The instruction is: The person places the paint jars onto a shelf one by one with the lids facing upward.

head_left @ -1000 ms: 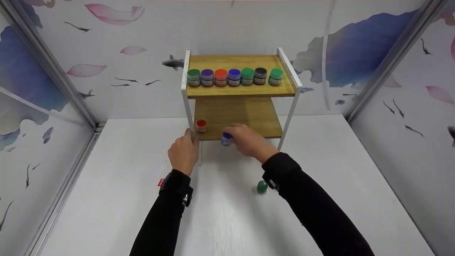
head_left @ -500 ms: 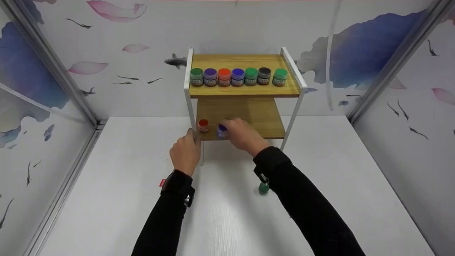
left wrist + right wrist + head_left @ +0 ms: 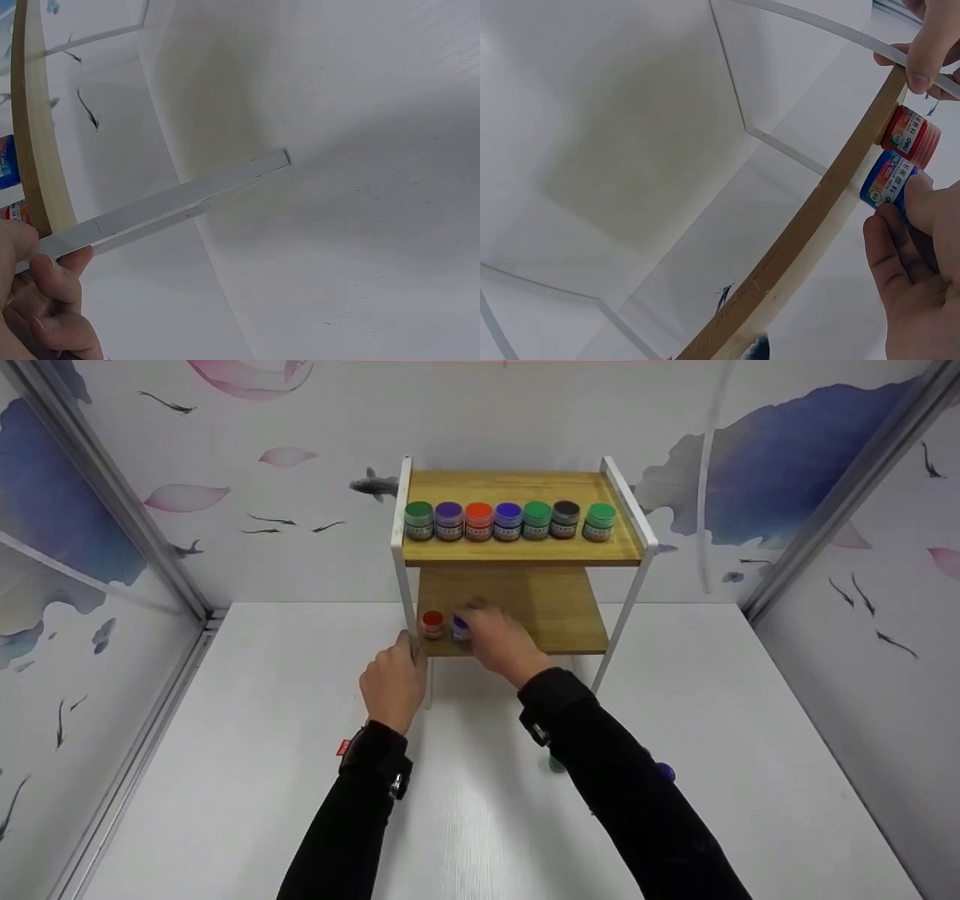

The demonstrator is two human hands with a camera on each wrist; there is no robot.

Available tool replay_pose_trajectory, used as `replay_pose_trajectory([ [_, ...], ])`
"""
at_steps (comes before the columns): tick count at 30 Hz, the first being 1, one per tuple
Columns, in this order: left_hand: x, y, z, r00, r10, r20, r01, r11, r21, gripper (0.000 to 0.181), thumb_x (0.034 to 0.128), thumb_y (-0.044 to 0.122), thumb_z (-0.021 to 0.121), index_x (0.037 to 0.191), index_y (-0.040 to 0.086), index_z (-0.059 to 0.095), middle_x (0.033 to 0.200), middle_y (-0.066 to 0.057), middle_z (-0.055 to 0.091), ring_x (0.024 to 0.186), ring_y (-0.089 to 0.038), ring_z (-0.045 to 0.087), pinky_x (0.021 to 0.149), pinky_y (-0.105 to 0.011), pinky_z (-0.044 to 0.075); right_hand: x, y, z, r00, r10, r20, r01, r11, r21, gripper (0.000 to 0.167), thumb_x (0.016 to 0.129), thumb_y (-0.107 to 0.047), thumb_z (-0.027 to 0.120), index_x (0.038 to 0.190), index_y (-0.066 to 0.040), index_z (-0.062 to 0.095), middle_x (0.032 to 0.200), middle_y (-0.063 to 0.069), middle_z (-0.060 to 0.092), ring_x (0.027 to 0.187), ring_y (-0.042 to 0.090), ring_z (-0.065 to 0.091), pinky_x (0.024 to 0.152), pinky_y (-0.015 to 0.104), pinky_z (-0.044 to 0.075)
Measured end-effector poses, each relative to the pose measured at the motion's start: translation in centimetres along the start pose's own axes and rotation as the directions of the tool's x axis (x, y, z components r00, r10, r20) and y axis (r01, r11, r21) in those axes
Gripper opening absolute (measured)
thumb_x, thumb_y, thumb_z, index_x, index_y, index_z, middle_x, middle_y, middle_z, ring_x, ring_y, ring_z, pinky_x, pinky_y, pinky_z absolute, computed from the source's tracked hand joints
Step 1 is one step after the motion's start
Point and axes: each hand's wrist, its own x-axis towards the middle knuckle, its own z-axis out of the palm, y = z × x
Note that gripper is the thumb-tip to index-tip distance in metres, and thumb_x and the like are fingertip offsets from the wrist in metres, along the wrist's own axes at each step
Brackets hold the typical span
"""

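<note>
My left hand (image 3: 394, 684) grips the left front leg (image 3: 187, 193) of a small two-tier rack, thumb and fingers around the white bar. On the lower wooden shelf (image 3: 559, 619), my right hand (image 3: 504, 643) pinches a blue paint jar (image 3: 883, 180) between thumb and fingers. That jar stands upright at the shelf's front edge, partly hidden by the fingers in the head view. Close to its left is a jar of red paint (image 3: 433, 624), near the gripped leg.
Several paint jars (image 3: 478, 523) with coloured lids stand in a row on the upper shelf (image 3: 517, 553). On the white table, a green-lidded jar (image 3: 556, 763) and a blue-purple lid (image 3: 666, 772) are partly hidden by the right sleeve. Patterned walls (image 3: 285, 562) enclose the table.
My right hand has carried the blue paint jar from in front of the lower shelf onto it, leftward beside the red one. My left hand keeps its grip on the leg.
</note>
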Motion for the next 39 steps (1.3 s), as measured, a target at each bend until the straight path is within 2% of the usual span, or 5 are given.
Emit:
replay_pose_trajectory([
  [7, 0.0, 0.0, 0.0, 1.0, 0.001, -0.007, -0.001, 1.0, 0.001, 0.021, 0.0987, 0.026, 0.055, 0.099, 0.007, 0.063, 0.074, -0.01, 0.068, 0.059, -0.021, 0.055, 0.05, -0.034, 0.04, 0.4, -0.3, 0.3, 1.0, 0.01, 0.009, -0.01, 1.0, -0.005, 0.037, 0.099, -0.009, 0.055, 0.136, -0.007, 0.054, 0.134, 0.012, 0.056, 0.126, 0.026, 0.055, 0.107, 0.039, 0.044],
  [13, 0.0, 0.2, 0.1, 0.999, 0.03, -0.039, -0.03, 0.999, 0.013, 0.021, 0.0988, 0.025, 0.054, 0.098, 0.007, 0.063, 0.071, -0.01, 0.066, 0.057, -0.021, 0.053, 0.048, -0.034, 0.041, 0.6, -0.3, 0.4, 1.0, 0.016, 0.007, -0.016, 1.0, 0.019, 0.039, 0.099, -0.008, 0.053, 0.139, -0.008, 0.052, 0.139, 0.013, 0.054, 0.129, 0.027, 0.052, 0.108, 0.039, 0.043],
  [23, -0.1, 0.0, 0.1, 0.999, 0.015, -0.028, -0.015, 1.0, -0.002, 0.021, 0.0985, 0.026, 0.055, 0.101, 0.007, 0.064, 0.075, -0.01, 0.068, 0.058, -0.021, 0.055, 0.05, -0.035, 0.044, 0.9, -0.5, 0.9, 0.999, 0.044, 0.017, -0.044, 0.999, 0.022, 0.043, 0.1, -0.01, 0.053, 0.142, -0.008, 0.048, 0.141, 0.014, 0.051, 0.131, 0.027, 0.05, 0.109, 0.041, 0.042],
  [34, -0.1, 0.1, 0.2, 0.999, 0.028, -0.028, -0.028, 1.0, 0.003, 0.021, 0.0991, 0.027, 0.054, 0.098, 0.007, 0.063, 0.071, -0.008, 0.066, 0.056, -0.019, 0.051, 0.048, -0.032, 0.038, 0.4, 0.3, 1.0, 0.999, 0.033, -0.032, -0.03, 0.995, 0.095, 0.051, 0.098, -0.014, 0.058, 0.147, -0.011, 0.043, 0.143, 0.013, 0.048, 0.131, 0.025, 0.051, 0.108, 0.039, 0.042],
  [39, 0.0, 0.0, 0.1, 0.999, 0.021, -0.027, -0.021, 1.0, 0.011, 0.021, 0.0985, 0.025, 0.055, 0.101, 0.006, 0.064, 0.074, -0.01, 0.069, 0.058, -0.02, 0.056, 0.049, -0.035, 0.044, 0.0, 0.8, 0.5, 0.998, 0.019, -0.065, -0.011, 0.993, 0.121, 0.05, 0.098, -0.013, 0.057, 0.146, -0.012, 0.044, 0.142, 0.014, 0.05, 0.128, 0.026, 0.053, 0.105, 0.039, 0.046],
])
